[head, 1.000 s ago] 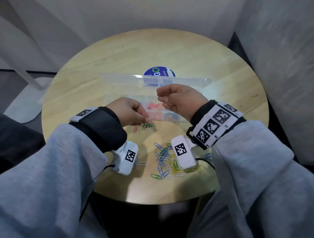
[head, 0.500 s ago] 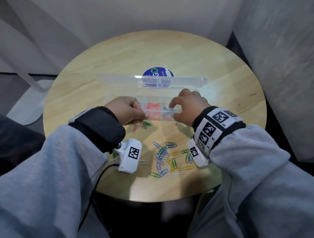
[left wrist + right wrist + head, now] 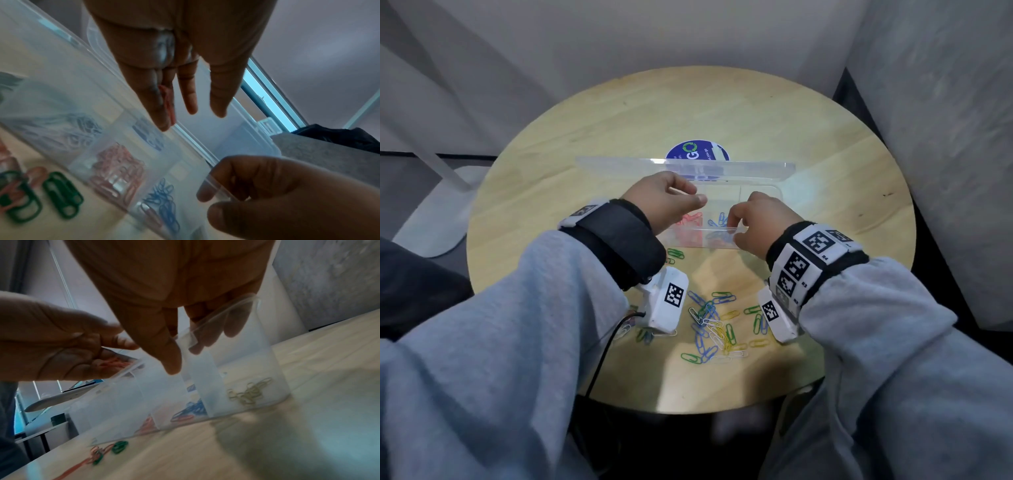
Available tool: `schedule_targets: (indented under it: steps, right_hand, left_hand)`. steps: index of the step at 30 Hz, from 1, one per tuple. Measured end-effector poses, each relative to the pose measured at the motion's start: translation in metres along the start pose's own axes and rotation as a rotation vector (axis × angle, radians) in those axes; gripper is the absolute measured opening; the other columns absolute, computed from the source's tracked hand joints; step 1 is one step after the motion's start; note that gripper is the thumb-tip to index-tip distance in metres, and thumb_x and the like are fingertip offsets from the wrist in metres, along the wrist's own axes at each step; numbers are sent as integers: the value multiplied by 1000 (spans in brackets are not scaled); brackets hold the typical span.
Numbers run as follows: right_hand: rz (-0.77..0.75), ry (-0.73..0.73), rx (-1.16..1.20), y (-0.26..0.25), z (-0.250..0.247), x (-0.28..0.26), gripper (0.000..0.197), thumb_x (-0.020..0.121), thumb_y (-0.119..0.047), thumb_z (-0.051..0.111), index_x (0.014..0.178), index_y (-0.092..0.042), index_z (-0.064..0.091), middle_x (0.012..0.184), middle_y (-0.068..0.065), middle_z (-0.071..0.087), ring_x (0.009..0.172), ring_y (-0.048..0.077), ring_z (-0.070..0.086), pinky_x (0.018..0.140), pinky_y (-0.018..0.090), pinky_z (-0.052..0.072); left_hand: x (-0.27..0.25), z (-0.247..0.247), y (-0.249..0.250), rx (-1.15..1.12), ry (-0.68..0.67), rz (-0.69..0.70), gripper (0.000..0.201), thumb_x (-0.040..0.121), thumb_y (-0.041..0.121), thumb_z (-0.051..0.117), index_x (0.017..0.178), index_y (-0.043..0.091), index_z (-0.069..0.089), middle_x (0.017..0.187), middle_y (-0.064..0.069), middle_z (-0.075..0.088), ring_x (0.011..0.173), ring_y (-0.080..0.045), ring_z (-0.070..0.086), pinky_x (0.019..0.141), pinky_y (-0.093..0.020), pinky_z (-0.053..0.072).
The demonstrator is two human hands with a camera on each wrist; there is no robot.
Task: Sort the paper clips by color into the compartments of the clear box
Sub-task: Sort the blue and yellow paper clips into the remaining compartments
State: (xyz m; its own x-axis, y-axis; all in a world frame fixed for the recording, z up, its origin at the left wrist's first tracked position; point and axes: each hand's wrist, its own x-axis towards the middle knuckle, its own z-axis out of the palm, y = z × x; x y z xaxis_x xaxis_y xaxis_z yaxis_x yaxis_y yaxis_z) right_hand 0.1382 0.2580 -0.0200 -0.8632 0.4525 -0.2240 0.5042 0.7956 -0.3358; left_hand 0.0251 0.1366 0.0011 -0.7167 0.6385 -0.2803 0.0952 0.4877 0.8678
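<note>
The clear box stands mid-table with its lid swung open behind. Pink clips and blue clips lie in neighbouring front compartments; yellow clips lie in the right end one. My left hand hovers over the pink compartment and pinches a pink clip between its fingers. My right hand grips the box's front wall, thumb outside and fingers inside. A mixed loose pile of clips lies near the table's front edge.
Two green clips and a pink one lie just in front of the box. A round blue sticker shows behind the lid. A cable hangs from the left wrist camera. A white stand base sits on the floor at left.
My left hand rose from the table in front of the box to above the pink compartment. My right hand came down from above the box and took hold of its front wall.
</note>
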Motion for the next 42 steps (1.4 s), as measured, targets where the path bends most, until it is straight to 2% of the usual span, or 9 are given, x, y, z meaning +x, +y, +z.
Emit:
schedule_targets:
  steps: [4, 9, 13, 17, 21, 25, 28, 33, 42]
  right_hand:
    - [-31, 23, -26, 1, -1, -2, 19, 85, -11, 54, 97, -22, 65, 95, -2, 39, 110, 26, 48, 92, 36, 45]
    - [-87, 2, -91, -2, 3, -4, 19, 82, -1, 49, 76, -20, 50, 87, 0, 40, 101, 29, 51, 73, 27, 38]
    - [-128, -10, -176, -7, 7, -5, 23, 81, 3, 45, 71, -17, 41, 88, 2, 38, 102, 27, 50, 73, 28, 36]
    - [-129, -16, -212, -10, 4, -6, 20, 83, 2, 44, 80, -18, 42, 91, 2, 39, 104, 26, 50, 73, 27, 36]
    - [-121, -26, -233, -11, 4, -8, 23, 85, -1, 44, 96, -18, 55, 110, 7, 50, 110, 26, 47, 87, 31, 41]
    - [-135, -47, -216, -15, 4, -9, 40, 87, -12, 49, 124, -26, 54, 124, 3, 47, 116, 27, 47, 94, 33, 40]
    - [-156, -9, -250, -18, 6, -10, 39, 86, -24, 54, 124, -29, 52, 125, -2, 47, 121, 26, 41, 98, 36, 37]
    - [-83, -139, -348, -23, 13, -9, 35, 89, -16, 48, 123, -22, 50, 123, 1, 44, 133, 29, 27, 109, 43, 22]
    - [-93, -174, -362, -26, 20, -4, 39, 80, -10, 52, 118, -19, 54, 121, -1, 48, 123, 22, 41, 97, 43, 45]
  left_hand:
    - [-2, 2, -6, 111, -6, 29, 20, 84, 28, 66, 102, 28, 56, 110, 1, 56, 90, -10, 57, 87, -29, 44]
    - [-19, -22, -23, 367, 363, 135, 22, 80, 24, 68, 99, 22, 57, 106, -5, 50, 96, -20, 51, 82, -26, 40]
    - [-29, -48, -43, 579, 553, -60, 41, 75, 34, 71, 110, 19, 55, 129, -10, 43, 123, -32, 38, 99, -37, 34]
    - [-31, -58, -58, 596, 397, -120, 27, 80, 32, 66, 104, 29, 55, 142, -7, 32, 127, -31, 36, 101, -38, 34]
    - [-27, -58, -60, 434, 226, -85, 34, 87, 20, 60, 119, 28, 52, 137, -11, 38, 91, -22, 51, 81, -26, 39]
    - [-28, -59, -56, 514, 177, -236, 70, 87, 30, 63, 145, 12, 28, 149, -9, 29, 122, -28, 50, 99, -31, 39]
    - [-36, -55, -52, 580, 131, -348, 66, 90, 36, 58, 144, 12, 31, 146, -9, 41, 131, -26, 43, 101, -28, 34]
    - [-40, -56, -55, 466, 126, -213, 77, 86, 23, 66, 148, 25, 20, 147, -1, 38, 128, -24, 45, 101, -27, 35]
    - [-29, -63, -60, 433, 100, -208, 78, 82, 16, 70, 146, 23, 25, 136, -13, 47, 120, -32, 51, 104, -42, 40]
